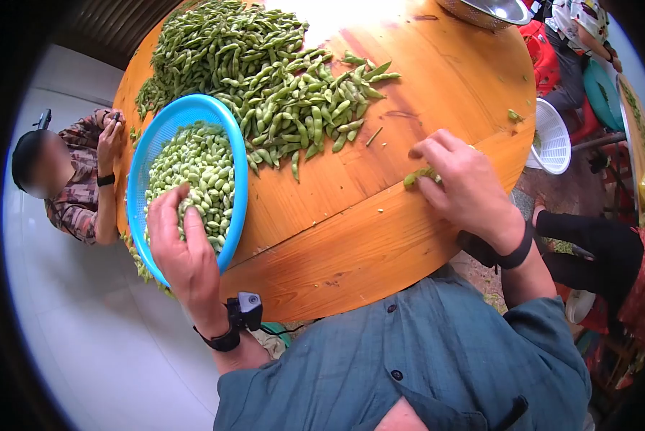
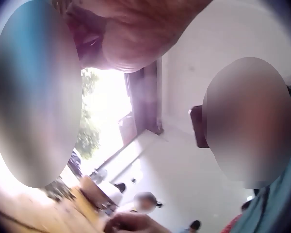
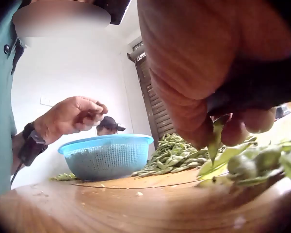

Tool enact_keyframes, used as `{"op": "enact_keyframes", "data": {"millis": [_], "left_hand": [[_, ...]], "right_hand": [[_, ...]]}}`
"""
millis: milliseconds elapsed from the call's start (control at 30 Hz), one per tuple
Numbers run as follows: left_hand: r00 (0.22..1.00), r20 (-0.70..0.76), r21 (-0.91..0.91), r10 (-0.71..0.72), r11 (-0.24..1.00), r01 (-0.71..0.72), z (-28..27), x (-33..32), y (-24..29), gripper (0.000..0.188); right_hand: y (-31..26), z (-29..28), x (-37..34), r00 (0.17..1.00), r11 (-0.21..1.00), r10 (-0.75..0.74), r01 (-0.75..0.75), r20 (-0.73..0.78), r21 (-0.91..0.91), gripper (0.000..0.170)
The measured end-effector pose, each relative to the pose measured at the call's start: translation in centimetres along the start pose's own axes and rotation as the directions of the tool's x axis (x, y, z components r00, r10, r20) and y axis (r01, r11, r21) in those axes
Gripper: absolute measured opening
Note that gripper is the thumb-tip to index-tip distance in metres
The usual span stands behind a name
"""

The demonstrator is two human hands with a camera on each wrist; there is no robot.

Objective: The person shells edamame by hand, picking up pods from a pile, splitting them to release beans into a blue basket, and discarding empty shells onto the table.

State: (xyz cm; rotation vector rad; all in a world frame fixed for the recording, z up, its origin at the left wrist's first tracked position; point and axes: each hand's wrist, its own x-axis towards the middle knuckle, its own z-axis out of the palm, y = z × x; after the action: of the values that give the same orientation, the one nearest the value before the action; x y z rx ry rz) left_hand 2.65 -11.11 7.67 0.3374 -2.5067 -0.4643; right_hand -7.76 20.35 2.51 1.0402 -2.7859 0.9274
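My left hand (image 1: 186,251) hangs over the blue plastic colander (image 1: 242,161), its thumb and fingers bent and apart, with nothing seen between them. Shelled green soybeans (image 1: 200,161) fill the colander. Over the table's near right edge, my right hand (image 1: 466,183) pinches a green soybean pod (image 1: 421,176) between thumb and fingers; the right wrist view shows this pod (image 3: 216,141) hanging below the fingertips. A big heap of unshelled pods (image 1: 265,79) spreads behind and right of the colander. In the left wrist view the palm (image 2: 136,39) shows, its fingers largely hidden.
The round wooden table (image 1: 344,251) carries a few loose bits. A metal colander (image 1: 491,13) stands at its far right edge. Beyond the right edge is a white plastic basket (image 1: 552,136). A person in a cap (image 1: 81,172) sits at the left; other people are at the right.
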Motion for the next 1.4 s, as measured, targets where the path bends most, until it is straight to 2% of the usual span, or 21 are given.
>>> {"op": "enact_keyframes", "data": {"millis": [33,67,100,133,200,267,300,367,467,633,700,833,900,933,967,1000,1033,1100,1167,1233,1400], "left_hand": [[1.000,0.000,0.005,0.004,1.000,-0.004,0.3,0.0,-0.2,0.018],[0.991,-0.052,0.148,0.127,0.982,-0.118,0.6,0.0,0.0,0.019],[0.964,-0.086,0.291,0.251,0.932,-0.217,1.0,-0.1,0.3,0.020],[0.964,-0.086,0.290,0.251,0.932,-0.217,1.4,-0.3,1.1,0.020],[0.960,-0.109,0.076,0.258,0.965,-0.251,2.5,-0.9,3.3,0.020],[0.952,0.084,-0.181,0.295,0.944,-0.276,4.2,-1.7,4.5,0.022],[0.953,0.082,-0.180,0.293,0.945,-0.275,5.1,-1.8,4.9,0.022],[0.928,0.302,-0.011,0.218,0.974,-0.225,6.9,-1.7,5.4,0.026],[0.933,0.291,0.010,0.213,0.974,-0.226,8.2,-1.4,5.7,0.032],[0.942,0.274,0.066,0.196,0.973,-0.222,10.6,-1.8,3.5,0.031],[0.936,0.346,0.007,0.060,0.998,-0.066,10.6,-1.6,2.8,0.025],[0.937,0.305,0.005,0.170,0.984,-0.180,10.8,-1.6,3.0,0.020],[0.933,0.332,-0.236,0.138,0.970,-0.059,10.5,-1.7,3.5,0.011],[0.931,0.336,-0.242,0.144,0.968,-0.062,10.1,-1.8,4.1,0.011],[0.835,0.549,-0.510,-0.041,0.775,0.373,9.4,-1.8,5.0,0.011],[0.635,0.767,-0.564,-0.095,0.372,0.737,9.1,-2.0,5.6,0.012],[0.609,0.793,-0.586,-0.025,0.240,0.774,9.3,-2.5,5.3,0.014],[0.581,0.813,-0.570,-0.019,0.171,0.803,9.3,-3.0,5.9,0.014],[0.556,0.831,-0.554,0.004,0.086,0.828,9.4,-3.4,6.0,0.016],[0.549,0.836,-0.546,0.000,0.094,0.832,9.3,-3.6,6.0,0.015],[0.552,0.834,-0.545,-0.004,0.156,0.824,9.1,-3.9,6.0,0.016]], "right_hand": [[-0.1,0.0,0.0,0.995,1.000,0.009,-0.012,-0.097,-0.025,0.012],[-0.1,0.1,0.0,0.981,0.998,0.018,-0.028,-0.194,-0.051,0.012],[-0.2,-0.1,0.0,0.981,0.998,0.019,-0.029,-0.195,-0.049,0.012],[-0.2,-0.3,0.1,0.982,0.999,0.046,-0.048,-0.182,-0.008,0.012],[-0.3,-0.3,0.1,0.983,0.997,0.072,-0.067,-0.167,0.031,0.012],[-0.6,0.1,0.3,0.991,0.984,0.008,0.016,-0.130,0.180,0.012],[-0.8,0.5,0.3,0.992,0.984,0.005,0.019,-0.130,0.180,0.012],[-1.3,1.3,0.2,0.995,0.922,-0.032,0.065,-0.091,0.382,0.014],[-1.8,1.9,0.0,0.992,0.927,-0.064,0.099,-0.106,0.361,0.013],[-2.4,2.4,-0.6,0.995,0.914,0.080,-0.050,-0.058,0.402,0.013],[-1.8,2.9,-0.6,0.994,0.883,-0.033,0.079,-0.106,0.462,0.013],[-2.1,3.0,-0.5,0.997,0.834,0.002,0.037,-0.072,0.551,0.012],[-2.3,2.7,-0.4,0.994,0.839,0.104,-0.103,0.028,0.535,0.012],[-2.5,2.9,-0.3,0.993,0.840,0.112,-0.108,0.026,0.532,0.012],[-2.6,3.2,-0.2,0.989,0.811,0.147,-0.132,0.019,0.570,0.012],[-2.8,3.5,-0.1,0.983,0.781,0.182,-0.154,0.014,0.605,0.013],[-2.9,3.6,0.0,0.982,0.784,0.189,-0.159,0.013,0.601,0.013],[-3.1,3.8,0.2,0.970,0.692,0.228,-0.225,0.088,0.686,0.017],[-3.3,3.3,0.6,0.963,0.691,0.237,-0.260,0.129,0.674,0.018],[-3.2,3.4,0.7,0.955,0.689,0.242,-0.294,0.172,0.662,0.020],[-3.0,4.0,0.8,0.960,0.700,0.249,-0.272,0.131,0.661,0.019]]}}
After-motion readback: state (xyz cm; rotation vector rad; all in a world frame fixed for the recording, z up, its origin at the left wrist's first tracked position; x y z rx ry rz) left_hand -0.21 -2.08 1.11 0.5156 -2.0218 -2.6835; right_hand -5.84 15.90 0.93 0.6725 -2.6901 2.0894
